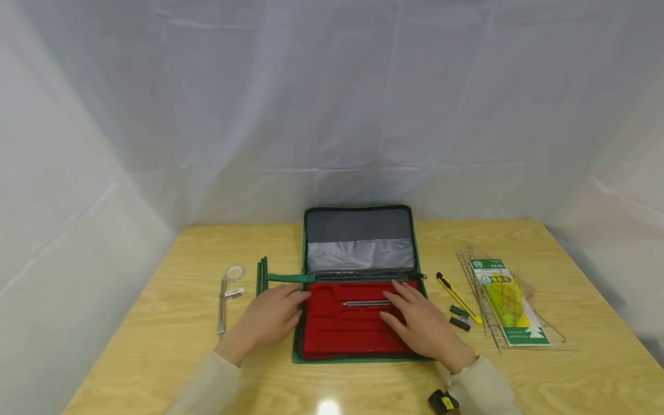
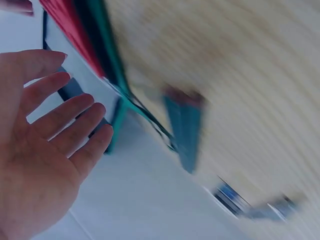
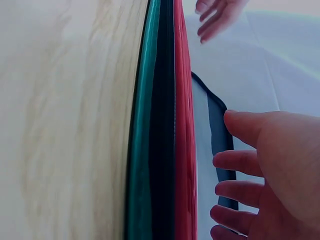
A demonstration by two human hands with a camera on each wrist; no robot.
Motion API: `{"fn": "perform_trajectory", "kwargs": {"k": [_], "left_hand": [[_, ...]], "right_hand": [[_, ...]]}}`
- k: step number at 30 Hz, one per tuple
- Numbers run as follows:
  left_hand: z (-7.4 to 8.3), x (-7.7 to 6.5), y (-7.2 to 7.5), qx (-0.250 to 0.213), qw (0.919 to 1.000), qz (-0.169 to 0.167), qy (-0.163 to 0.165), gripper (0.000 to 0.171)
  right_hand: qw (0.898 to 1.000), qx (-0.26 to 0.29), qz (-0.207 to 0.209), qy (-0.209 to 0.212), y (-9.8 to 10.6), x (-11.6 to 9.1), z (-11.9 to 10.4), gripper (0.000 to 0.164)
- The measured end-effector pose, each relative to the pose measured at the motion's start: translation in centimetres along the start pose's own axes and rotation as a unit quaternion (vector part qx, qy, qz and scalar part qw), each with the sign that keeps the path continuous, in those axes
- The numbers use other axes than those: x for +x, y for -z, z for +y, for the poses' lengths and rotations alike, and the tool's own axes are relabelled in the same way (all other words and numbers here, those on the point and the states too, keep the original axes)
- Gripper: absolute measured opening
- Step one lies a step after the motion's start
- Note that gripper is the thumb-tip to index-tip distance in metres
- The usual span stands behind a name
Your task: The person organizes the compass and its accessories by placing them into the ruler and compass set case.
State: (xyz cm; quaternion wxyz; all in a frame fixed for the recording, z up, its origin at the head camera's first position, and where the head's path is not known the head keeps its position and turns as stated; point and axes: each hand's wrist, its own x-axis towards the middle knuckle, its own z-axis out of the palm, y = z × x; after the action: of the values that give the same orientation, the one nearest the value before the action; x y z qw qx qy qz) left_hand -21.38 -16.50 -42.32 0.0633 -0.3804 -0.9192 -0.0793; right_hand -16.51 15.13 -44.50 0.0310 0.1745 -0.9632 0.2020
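A green zip case lies unfolded at the middle of the table, its grey-lined lid (image 1: 360, 225) raised at the back and a red molded tray (image 1: 358, 343) in front. In the tray's upper part rests a slim silver-and-dark pen-like tool (image 1: 363, 303). My left hand (image 1: 270, 317) is at the case's left edge, its fingers loosely extended and nothing in it; its bare palm (image 2: 45, 155) shows in the left wrist view. Over the tray's right side, my right hand (image 1: 422, 323) spreads its fingers, with the fingertips overlapping the pen-like tool's right end.
Left of the case are green pencils (image 1: 261, 276), a green strap (image 1: 287, 278), a metal compass (image 1: 222, 308) and a white ring (image 1: 235, 272). To the right lie a yellow utility knife (image 1: 459, 297), a green block (image 1: 459, 312) and packaged set squares (image 1: 510, 334).
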Motion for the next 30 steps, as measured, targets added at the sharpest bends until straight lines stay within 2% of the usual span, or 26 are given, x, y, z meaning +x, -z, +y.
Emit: {"fn": "perform_trajectory", "kwargs": {"k": [5,13,18,23,26,30], "left_hand": [[-1.8,-2.5,0.5,0.007,0.9997,0.014,0.021,0.033],[-4.1,-5.1,1.8,0.006,0.998,0.021,0.059,0.031],[-5.6,-6.5,2.0,0.002,0.9974,0.032,0.064,0.03],[-7.3,-7.8,2.1,-0.003,0.9964,0.027,0.08,0.033],[-8.1,-8.3,2.3,0.0,0.9954,0.028,0.092,0.029],[-8.8,-8.8,2.6,0.008,0.9954,0.031,0.091,0.029]], "right_hand": [[1.0,-0.007,-0.007,0.008,-0.4,0.5,-0.7,0.051],[0.999,-0.016,-0.028,0.014,-0.8,1.4,-1.4,0.052],[0.999,-0.009,-0.033,0.015,-0.8,1.5,-1.6,0.051],[0.999,-0.001,-0.033,0.018,-0.8,1.2,-1.7,0.051],[0.999,-0.004,-0.029,0.021,-0.9,1.1,-1.6,0.05],[0.999,-0.007,-0.029,0.029,-1.1,1.2,-1.7,0.051]]}}
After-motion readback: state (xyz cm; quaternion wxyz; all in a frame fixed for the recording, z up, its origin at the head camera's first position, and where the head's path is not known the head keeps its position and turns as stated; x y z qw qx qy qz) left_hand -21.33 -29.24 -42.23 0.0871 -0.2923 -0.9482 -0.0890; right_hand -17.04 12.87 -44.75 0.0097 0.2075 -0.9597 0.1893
